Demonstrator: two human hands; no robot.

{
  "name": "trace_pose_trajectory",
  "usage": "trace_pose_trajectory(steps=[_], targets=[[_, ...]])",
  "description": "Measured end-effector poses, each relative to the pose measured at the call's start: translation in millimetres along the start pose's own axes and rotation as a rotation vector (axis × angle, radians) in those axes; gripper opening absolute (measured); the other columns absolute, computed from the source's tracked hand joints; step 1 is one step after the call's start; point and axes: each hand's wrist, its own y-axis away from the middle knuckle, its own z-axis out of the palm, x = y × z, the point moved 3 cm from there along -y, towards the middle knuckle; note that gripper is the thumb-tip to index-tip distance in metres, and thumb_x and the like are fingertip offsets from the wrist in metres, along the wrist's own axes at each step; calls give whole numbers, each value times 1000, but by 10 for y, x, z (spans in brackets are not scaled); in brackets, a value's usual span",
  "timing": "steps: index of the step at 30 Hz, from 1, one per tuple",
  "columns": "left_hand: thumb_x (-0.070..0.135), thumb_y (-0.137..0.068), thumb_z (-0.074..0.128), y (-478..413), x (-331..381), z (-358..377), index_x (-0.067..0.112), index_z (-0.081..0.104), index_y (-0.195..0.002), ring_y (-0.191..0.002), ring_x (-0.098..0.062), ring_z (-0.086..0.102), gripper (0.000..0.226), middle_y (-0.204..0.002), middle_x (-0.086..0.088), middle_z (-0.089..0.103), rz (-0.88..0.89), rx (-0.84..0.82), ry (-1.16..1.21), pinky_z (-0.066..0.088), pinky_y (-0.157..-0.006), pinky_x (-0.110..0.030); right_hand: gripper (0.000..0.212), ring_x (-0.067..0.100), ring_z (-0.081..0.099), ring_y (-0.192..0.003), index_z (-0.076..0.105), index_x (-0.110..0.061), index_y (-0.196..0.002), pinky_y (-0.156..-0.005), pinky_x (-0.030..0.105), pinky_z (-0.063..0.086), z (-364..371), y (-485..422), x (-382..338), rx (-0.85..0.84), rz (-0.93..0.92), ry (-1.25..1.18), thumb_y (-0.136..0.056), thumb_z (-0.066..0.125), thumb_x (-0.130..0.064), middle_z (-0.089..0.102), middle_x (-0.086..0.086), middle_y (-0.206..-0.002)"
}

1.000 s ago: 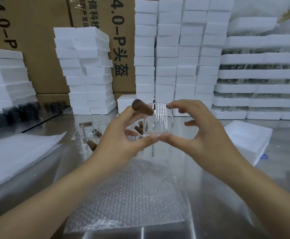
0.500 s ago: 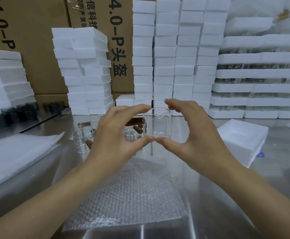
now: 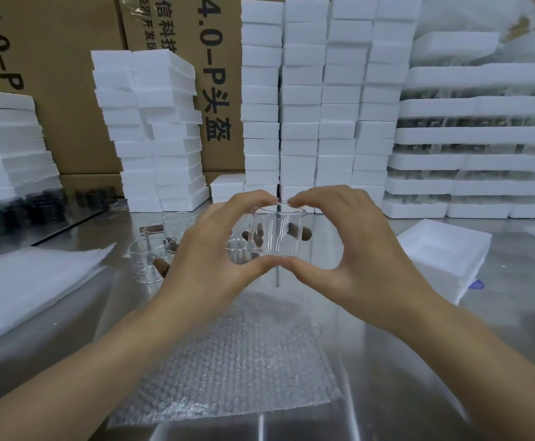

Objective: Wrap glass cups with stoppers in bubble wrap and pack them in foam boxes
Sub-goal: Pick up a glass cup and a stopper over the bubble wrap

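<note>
Left of the left hand [image 3: 209, 265]: more glass cups [image 3: 147, 261] with brown stoppers standing on the metal table [image 3: 69, 313]. Left hand grasping clear glass cup [image 3: 275, 230], forefinger on rim, thumb under base. Cup upright, held between both hands, above the table. Right hand [image 3: 355, 256] grasping same cup likewise from the opposite side; thumbs nearly touching beneath it. Bubble wrap sheet [image 3: 234, 361] lies flat below the hands, toward the person. Open foam box [image 3: 444, 253] just right of right hand.
</note>
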Motion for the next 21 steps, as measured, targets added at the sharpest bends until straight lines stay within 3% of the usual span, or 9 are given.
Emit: trace_pose_trajectory(steps=[4,6,8,11,13,15,18,20,21], targets=[[53,-77,88,-22,-69,41,59,51,-130,-133,8,55,65,-143,36,58,-95,-96,162,52,-101,-31,82,-1,39,-138,36,-44,-156,-118,33,35,-10,11,75,-164,126,-25,-85,73,-62,48,-26,-147],[44,-78,91,-28,-90,61,54,53,-131,-134,-1,61,66,-143,28,64,-147,-132,271,54,-106,-42,71,-1,46,-131,44,-41,-153,-115,35,39,-15,11,114,-205,146,20,-89,72,-55,56,-26,-139],[38,-80,94,-33,-111,67,51,53,-135,-133,-10,65,70,-142,18,69,-180,-156,354,55,-106,-48,44,1,56,-115,57,-43,-138,-104,34,47,-9,7,115,-227,128,22,-95,65,-52,63,-27,-121],[40,-81,94,-45,-122,76,54,51,-144,-134,-14,65,78,-153,18,61,-216,-195,463,61,-95,-43,4,5,63,-90,60,-49,-105,-79,27,47,-9,-29,78,-246,137,-30,-104,56,-48,62,-27,-91],[38,-86,89,-25,-117,108,56,45,-154,-143,-3,55,83,-161,22,51,-192,-215,478,62,-99,-39,13,4,66,-90,72,-36,-103,-79,27,48,-12,-41,127,-229,222,-110,-104,60,-40,72,-23,-91],[40,-90,80,3,-106,148,61,36,-158,-142,12,47,84,-161,30,45,-182,-184,396,58,-98,-23,14,3,71,-91,81,-28,-105,-86,27,52,-28,-51,190,-181,356,-243,-100,68,-32,78,-15,-92],[41,-93,81,51,-101,193,61,48,-143,-116,10,62,63,-137,28,58,-277,-97,270,52,-82,-10,9,9,75,-87,81,-23,-95,-80,20,56,-49,-43,281,-54,548,-425,-96,74,-29,80,-5,-87],[51,-92,79,90,-102,240,48,65,-110,-87,0,66,24,-105,16,68,-301,-139,175,51,-69,-20,9,6,75,-82,80,-21,-95,-65,9,49,-65,-29,322,40,665,-548,-97,74,-28,80,-5,-86],[62,-90,74,120,-88,277,41,66,-95,-77,-3,63,23,-92,13,68,-276,-235,54,50,-67,-28,10,4,75,-80,80,-21,-97,-65,10,48,-79,-21,329,75,720,-606,-97,74,-29,81,-7,-86]])
